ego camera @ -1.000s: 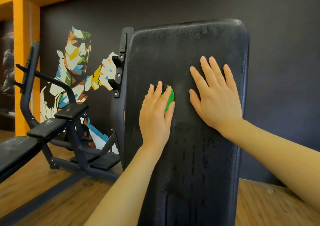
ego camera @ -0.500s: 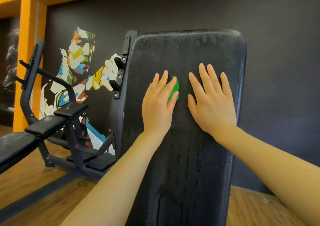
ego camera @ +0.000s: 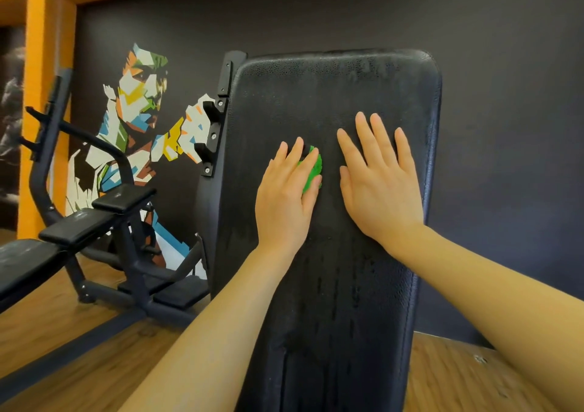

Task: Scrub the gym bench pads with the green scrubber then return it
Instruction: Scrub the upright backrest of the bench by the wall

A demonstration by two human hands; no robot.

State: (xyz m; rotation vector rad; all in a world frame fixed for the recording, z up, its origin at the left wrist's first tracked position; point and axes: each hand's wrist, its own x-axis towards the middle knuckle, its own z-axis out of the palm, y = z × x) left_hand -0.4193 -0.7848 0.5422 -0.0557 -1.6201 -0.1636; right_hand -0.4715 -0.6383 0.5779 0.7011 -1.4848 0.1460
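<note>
The left hand point(ego camera: 286, 196) presses the green scrubber point(ego camera: 313, 169) flat against the middle of the upright black bench pad point(ego camera: 331, 285); its grip is released, fingers extended over the scrubber, whose green edge shows at the fingertips. The right hand point(ego camera: 380, 187) lies just beside it, palm flat on the pad, grip released, grasping nothing; the pad surface shows wet streaks below both hands.

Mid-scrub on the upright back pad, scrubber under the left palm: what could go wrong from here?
1. The left hand only presses the green scrubber with flat fingers; on the wet-looking pad it could slip out and drop.
2. The right hand braces flat on the same streaked surface and may slide.
3. The pad's top strip looks unscrubbed and might get missed.
</note>
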